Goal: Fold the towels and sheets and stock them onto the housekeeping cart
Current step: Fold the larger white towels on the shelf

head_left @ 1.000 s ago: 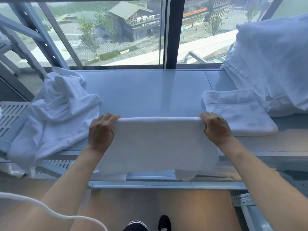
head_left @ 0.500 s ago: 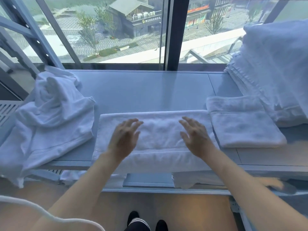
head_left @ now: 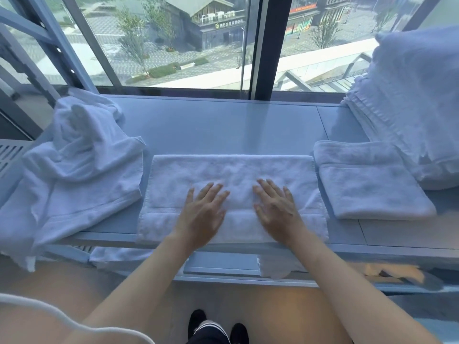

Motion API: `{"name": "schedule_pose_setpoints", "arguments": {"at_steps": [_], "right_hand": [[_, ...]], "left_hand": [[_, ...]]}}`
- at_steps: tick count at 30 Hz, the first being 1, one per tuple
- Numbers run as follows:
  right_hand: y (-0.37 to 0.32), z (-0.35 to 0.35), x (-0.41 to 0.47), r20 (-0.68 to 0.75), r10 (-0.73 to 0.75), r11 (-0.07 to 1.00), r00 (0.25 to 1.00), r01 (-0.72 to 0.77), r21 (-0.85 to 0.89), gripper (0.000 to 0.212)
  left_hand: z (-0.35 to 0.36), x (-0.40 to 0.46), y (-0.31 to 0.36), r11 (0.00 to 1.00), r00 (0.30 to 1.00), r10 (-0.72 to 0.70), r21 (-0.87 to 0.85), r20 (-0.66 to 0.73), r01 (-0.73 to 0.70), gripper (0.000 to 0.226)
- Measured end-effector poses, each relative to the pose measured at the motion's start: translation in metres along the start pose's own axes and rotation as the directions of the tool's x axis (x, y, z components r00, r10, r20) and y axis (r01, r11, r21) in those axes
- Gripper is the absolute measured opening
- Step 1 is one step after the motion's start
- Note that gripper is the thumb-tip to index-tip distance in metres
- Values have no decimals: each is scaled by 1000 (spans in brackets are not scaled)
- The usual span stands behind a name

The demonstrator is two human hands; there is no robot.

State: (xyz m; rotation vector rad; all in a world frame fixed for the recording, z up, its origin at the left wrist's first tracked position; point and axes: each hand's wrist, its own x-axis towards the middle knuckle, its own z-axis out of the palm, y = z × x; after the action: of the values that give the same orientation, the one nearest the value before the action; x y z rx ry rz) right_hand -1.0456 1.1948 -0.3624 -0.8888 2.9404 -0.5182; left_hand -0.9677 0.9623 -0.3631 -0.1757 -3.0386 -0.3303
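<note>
Both hands lie flat on the towel (head_left: 233, 197), palms down, fingers straight and spread, gripping nothing: the left hand (head_left: 202, 217) just left of its middle, the right hand (head_left: 275, 212) just right of it, a narrow gap between them. This folded towel lies lengthwise on the counter (head_left: 223, 127), its near edge at the counter's front lip, its far edge well short of the window (head_left: 178, 40). A crumpled pile (head_left: 74, 165) sits just beside its left end and hangs over the front lip. A folded square (head_left: 367, 180) lies just beside its right end, with a tall stack (head_left: 417, 100) touching that square's far right side. Bare counter runs between the towel and the window.
</note>
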Motion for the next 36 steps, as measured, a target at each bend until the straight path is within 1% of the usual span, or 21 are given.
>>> {"name": "schedule_pose_setpoints", "arguments": {"at_steps": [2, 3, 5, 7, 10, 13, 15, 17, 20, 22, 24, 26, 28, 31, 33, 35, 36], "right_hand": [[-10, 3, -22, 27, -123, 992, 992, 122, 33, 61], [-13, 7, -33, 58, -170, 985, 984, 168, 37, 66], [-16, 15, -49, 106, -215, 976, 971, 217, -8, 78], [-15, 21, -56, 133, -231, 966, 964, 244, -87, 87], [-15, 26, -60, 145, -243, 954, 959, 264, -144, 81], [-11, 28, -68, 117, -273, 948, 955, 288, -137, 70], [-6, 24, -75, 92, -298, 944, 950, 308, -120, 68], [3, 12, -81, 37, -290, 952, 956, 292, -90, 68], [29, -12, -89, -81, -202, 978, 976, 197, -69, 75], [49, -25, -96, -112, -150, 988, 982, 144, -64, 80], [61, -36, -98, -113, -123, 991, 986, 117, -58, 80], [66, -47, -87, -132, -102, 994, 986, 94, -61, 72], [68, -63, -61, -182, -71, 994, 981, 55, -92, 58], [68, -99, 1, -289, -26, 990, 957, -16, -141, 33], [64, -127, 42, -306, 17, 985, 952, -69, -160, 16], [61, -151, 71, -307, 40, 979, 951, -99, -179, 11], [60, -161, 81, -324, 34, 978, 946, -99, -186, 12]], "left_hand": [[8, -24, 16, 996, 994, 88, -22, -66, -89, 56], [13, -36, 21, 993, 991, 113, -20, -67, -115, 61], [23, -53, 26, 992, 992, 124, 14, -23, -124, 74], [29, -62, 26, 991, 992, 124, 49, -8, -124, 81], [31, -65, 23, 992, 992, 124, 43, -38, -122, 77], [35, -71, 16, 984, 982, 173, 44, -79, -170, 65], [35, -77, 7, 981, 973, 193, 51, -126, -188, 58], [33, -83, -5, 986, 970, 168, 48, -176, -162, 54], [24, -94, -32, 998, 966, 66, 15, -251, -65, 57], [13, -101, -53, 1000, 960, 12, 14, -281, -8, 60], [-1, -104, -67, 1000, 958, -15, 15, -286, 20, 60], [-22, -94, -75, 999, 960, -46, 11, -278, 51, 61], [-48, -69, -79, 996, 955, -80, 6, -286, 86, 64], [-91, -6, -85, 990, 937, -116, 40, -331, 137, 54], [-118, 38, -90, 983, 933, -148, 57, -327, 176, 47], [-140, 72, -93, 980, 939, -159, 67, -306, 187, 48], [-150, 85, -93, 981, 933, -156, 63, -325, 185, 49]]}}
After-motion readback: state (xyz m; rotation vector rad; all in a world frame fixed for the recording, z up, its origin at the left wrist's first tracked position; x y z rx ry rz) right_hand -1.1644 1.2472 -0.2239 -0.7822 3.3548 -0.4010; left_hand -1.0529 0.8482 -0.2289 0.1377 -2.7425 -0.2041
